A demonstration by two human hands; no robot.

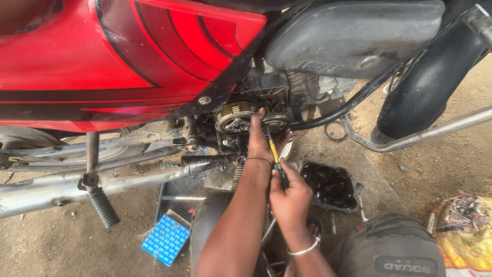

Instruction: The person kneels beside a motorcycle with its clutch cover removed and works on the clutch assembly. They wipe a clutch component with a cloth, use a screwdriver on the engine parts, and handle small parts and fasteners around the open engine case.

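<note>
Red bodywork of a motorcycle [128, 56] fills the top of the view, and below it the engine sits open with its round clutch [234, 117] exposed. The left hand [261, 139] reaches up to the engine, its fingers spread and pressed against the metal parts just right of the clutch, not closed round anything. The right hand [290, 197] sits lower, wrapped round the handle of a screwdriver [275, 156] with a yellow shaft, whose tip points up toward the engine beside the left hand. A silver bangle rings the right wrist. On the dirt floor right of the hands lies a dark, oily engine cover [330, 185], inner side up. A blue patterned box [166, 239] lies on the ground to the left, near a black rubber footrest [103, 207]. Silver exhaust pipe [102, 182] runs across the left side under the bodywork, and the front tyre [425, 82] stands at the upper right.
</note>
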